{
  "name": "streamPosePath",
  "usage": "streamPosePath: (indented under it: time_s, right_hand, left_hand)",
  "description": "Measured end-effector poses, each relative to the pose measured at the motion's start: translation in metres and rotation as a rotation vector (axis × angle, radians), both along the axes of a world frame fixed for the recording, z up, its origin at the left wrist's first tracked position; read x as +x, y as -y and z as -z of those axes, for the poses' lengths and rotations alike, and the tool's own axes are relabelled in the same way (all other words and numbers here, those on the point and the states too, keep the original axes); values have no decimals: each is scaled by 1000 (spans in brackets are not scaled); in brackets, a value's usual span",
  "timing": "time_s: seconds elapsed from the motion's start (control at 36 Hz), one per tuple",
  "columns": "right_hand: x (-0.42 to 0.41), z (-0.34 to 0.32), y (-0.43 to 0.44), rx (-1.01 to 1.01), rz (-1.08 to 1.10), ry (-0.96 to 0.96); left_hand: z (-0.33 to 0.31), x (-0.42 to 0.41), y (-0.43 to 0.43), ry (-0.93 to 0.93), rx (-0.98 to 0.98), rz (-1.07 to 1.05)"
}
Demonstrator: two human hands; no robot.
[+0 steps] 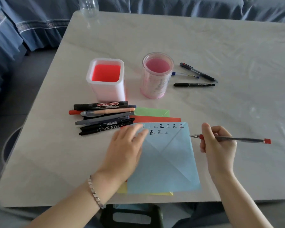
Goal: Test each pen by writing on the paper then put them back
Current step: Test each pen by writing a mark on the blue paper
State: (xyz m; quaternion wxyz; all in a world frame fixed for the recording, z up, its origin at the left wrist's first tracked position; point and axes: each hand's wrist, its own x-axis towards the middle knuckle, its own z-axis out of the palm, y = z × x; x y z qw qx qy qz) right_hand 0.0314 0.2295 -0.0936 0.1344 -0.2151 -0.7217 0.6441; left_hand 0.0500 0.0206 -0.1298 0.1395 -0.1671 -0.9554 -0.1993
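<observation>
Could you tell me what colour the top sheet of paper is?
Light blue; the sheet shows best in head view.

Pale marbled table (220,38) before blue-draped sofa (39,22)

L hand (127,145): lying palm-down, fingers straight and slightly spread, pointing up and to the right; fingertips showing blurred. Holding nothing. L forearm coming in from lower left, angling up toward centre; wrist wearing a silver bracelet (94,192).

R hand (218,145): fingers curling round a pen (237,138), gripping it near the tip end. Barrel lying approx. horizontal, tip pointing left, rear end sticking out to the right past the hand. R forearm coming in from lower right, rising steeply.

Both forearms bare. Hands sitting well apart.
</observation>
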Motion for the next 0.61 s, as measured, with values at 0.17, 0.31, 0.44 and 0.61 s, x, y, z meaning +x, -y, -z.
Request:
streamPosePath:
  time_s: [0.17,0.31,0.44,0.61]
  right_hand:
    - [6,-1,8,-7,-83,62]
    - [10,-3,17,-14,-132,105]
    - [12,-15,31,-96,-211,85]
    - [14,-35,42,-325,-272,68]
  left_hand:
    - [-3,-8,26,27,-113,-101]
    - [-10,-5,27,97,-41,-112]
    - [-36,7,11,379,460,-121]
    - [-55,16,-4,490,696,-115]
